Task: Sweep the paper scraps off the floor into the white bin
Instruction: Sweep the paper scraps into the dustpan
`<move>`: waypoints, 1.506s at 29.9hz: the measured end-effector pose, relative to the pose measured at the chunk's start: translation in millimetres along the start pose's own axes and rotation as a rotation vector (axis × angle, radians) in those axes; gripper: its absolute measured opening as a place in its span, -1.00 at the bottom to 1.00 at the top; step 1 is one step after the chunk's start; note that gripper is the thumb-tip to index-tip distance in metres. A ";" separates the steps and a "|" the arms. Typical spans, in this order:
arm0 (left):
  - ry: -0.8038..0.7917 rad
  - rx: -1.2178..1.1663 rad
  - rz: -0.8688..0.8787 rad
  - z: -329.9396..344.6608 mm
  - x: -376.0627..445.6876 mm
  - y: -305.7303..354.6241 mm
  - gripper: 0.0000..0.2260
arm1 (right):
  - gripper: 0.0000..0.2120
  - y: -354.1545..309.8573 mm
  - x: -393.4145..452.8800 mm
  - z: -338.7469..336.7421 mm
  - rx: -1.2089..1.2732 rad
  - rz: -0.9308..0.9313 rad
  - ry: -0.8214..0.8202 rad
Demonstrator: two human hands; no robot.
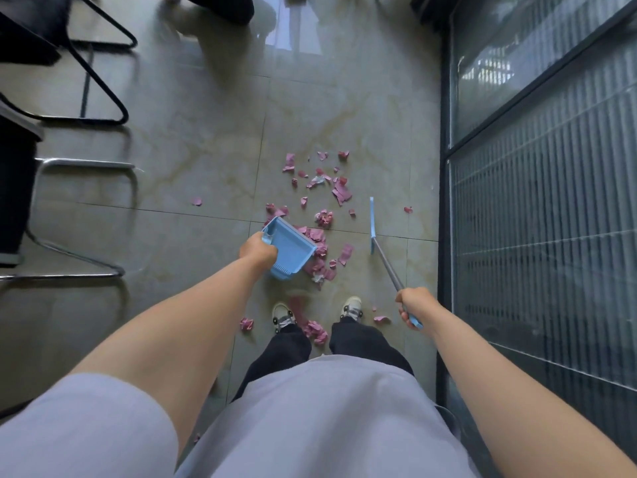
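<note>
Pink paper scraps [322, 188] lie scattered over the tiled floor ahead of my feet, with a few more [315, 331] between my shoes. My left hand [258, 250] grips the handle of a light blue dustpan [291, 251], which stands on the floor with its open mouth facing right, against a heap of scraps. My right hand [413, 307] grips the end of a broom handle [387, 265]. Its thin blue head [372, 224] stands edge-on to the right of the scraps. No white bin is in view.
Metal-framed chairs [82, 215] stand along the left side. A dark-framed ribbed glass partition [537, 208] runs down the right. Another person's shoes [220, 8] show at the top edge. Open floor lies between the chairs and the scraps.
</note>
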State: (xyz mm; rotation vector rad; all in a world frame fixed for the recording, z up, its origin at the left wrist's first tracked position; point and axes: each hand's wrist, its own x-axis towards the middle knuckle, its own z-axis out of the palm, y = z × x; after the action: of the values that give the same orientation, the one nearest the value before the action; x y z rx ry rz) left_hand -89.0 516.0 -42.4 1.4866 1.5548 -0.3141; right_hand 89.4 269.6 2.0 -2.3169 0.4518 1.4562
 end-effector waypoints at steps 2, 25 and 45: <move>-0.002 -0.009 -0.012 0.4 3.4 2.6 -0.65 | -0.84 -6.9 13.3 -15.4 0.001 -0.004 0.041; 0.235 -0.245 -0.241 17.2 32.9 72.2 -0.88 | -0.79 -205.0 151.2 -176.5 0.187 0.039 0.023; 0.317 -0.352 -0.330 -56.8 42.4 22.0 -0.74 | -0.75 -314.8 71.9 8.9 -0.136 -0.097 -0.155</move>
State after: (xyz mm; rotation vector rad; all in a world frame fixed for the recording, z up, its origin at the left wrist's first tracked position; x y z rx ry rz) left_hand -87.2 589.8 -34.8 1.0381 1.9955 0.0153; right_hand 254.6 546.0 -24.2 -2.2708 0.2003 1.6488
